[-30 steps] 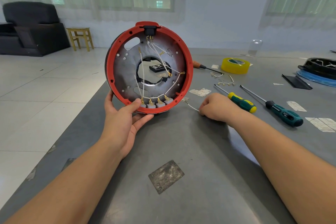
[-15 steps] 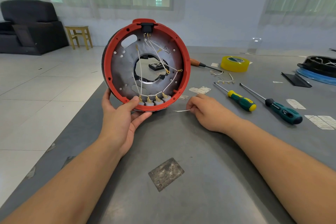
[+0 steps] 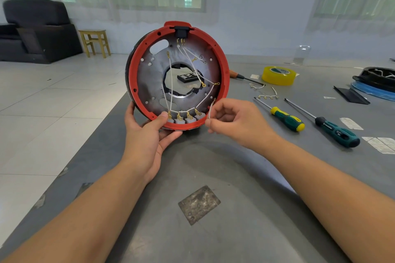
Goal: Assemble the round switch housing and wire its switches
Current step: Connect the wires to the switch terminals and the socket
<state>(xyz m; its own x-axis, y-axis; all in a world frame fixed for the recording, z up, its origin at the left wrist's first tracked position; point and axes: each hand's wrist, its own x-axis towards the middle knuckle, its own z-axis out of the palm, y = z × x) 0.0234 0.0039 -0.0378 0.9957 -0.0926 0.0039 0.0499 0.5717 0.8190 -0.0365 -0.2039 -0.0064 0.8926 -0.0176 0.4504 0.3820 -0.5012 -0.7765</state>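
White jumper wire [image 3: 210, 110], pinched upright in the right hand [image 3: 236, 120], sits just right of the grey switches [image 3: 185, 118] low in the red housing [image 3: 177, 74] the left hand [image 3: 147, 132] grips on the desk [image 3: 213, 166].

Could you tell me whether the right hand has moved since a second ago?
Yes. The right hand, pinching a short white wire, has lifted off the table and gone left to the red housing, away from the yellow-handled screwdriver.
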